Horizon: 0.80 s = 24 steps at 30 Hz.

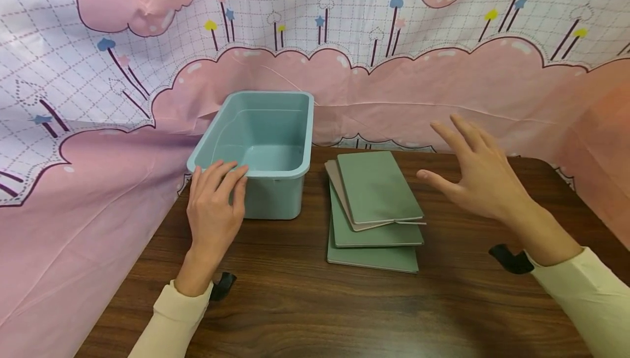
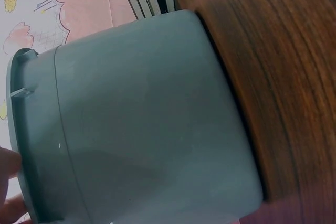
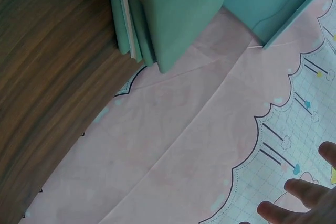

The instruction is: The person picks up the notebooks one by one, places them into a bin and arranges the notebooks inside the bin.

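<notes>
A light blue plastic bin (image 1: 292,194) stands on the wooden table at the left, and its interior shows no contents in the head view. My left hand (image 1: 214,202) is at the bin's near left rim, its fingertips (image 2: 9,162) touching the rim with fingers loosely bent. Right of the bin lies an uneven stack of green notebooks (image 1: 379,186), with one beige notebook (image 1: 340,191) among them. My right hand (image 1: 477,175) hovers in the air to the right of the stack, fingers spread, holding nothing.
The dark wooden table (image 1: 305,303) extends in front of the bin and stack. A pink and white patterned cloth (image 1: 443,82) hangs behind the table and along its sides. Black bands (image 1: 512,259) show near both wrists.
</notes>
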Each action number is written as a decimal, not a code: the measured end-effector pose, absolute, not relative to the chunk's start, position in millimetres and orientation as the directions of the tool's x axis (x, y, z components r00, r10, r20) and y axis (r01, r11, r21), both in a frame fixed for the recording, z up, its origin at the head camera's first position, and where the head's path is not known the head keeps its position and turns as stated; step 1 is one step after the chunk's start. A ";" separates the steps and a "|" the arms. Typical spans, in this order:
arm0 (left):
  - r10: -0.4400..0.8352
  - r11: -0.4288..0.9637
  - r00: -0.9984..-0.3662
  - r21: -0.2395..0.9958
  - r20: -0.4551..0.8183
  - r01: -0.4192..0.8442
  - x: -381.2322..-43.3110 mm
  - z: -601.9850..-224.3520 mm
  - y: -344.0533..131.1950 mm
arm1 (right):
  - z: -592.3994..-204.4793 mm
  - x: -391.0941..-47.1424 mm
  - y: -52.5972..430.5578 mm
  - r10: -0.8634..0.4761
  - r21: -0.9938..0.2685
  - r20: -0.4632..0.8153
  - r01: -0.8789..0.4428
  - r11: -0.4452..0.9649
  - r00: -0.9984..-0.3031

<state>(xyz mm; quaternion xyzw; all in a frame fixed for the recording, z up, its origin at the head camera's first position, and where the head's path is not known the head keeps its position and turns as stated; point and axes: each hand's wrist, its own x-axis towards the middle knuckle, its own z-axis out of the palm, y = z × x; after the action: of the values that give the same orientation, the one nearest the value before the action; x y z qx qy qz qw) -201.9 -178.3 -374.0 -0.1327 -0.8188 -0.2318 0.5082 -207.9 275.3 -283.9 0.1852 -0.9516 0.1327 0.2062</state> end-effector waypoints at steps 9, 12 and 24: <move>-0.015 0.857 -0.429 0.233 0.903 0.461 -200.6 -371.6 -177.3 | -283.5 -211.4 262.7 -0.305 -0.188 0.404 -0.404 0.895 -0.863; -0.015 0.852 -0.427 0.235 0.904 0.468 -201.8 -371.9 -176.6 | -283.7 -212.1 258.0 -0.302 -0.192 0.390 -0.398 0.897 -0.870; -0.020 0.851 -0.424 0.238 0.906 0.468 -203.2 -375.3 -179.4 | -293.5 -215.2 231.2 -0.345 -0.174 0.285 -0.403 0.899 -0.894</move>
<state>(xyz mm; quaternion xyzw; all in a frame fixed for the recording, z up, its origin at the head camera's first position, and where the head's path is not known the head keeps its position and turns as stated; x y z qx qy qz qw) -203.2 -179.4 -375.3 -0.1383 -0.8103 -0.2352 0.5186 -215.2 231.2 -293.5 0.1935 -0.9663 0.1151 0.1245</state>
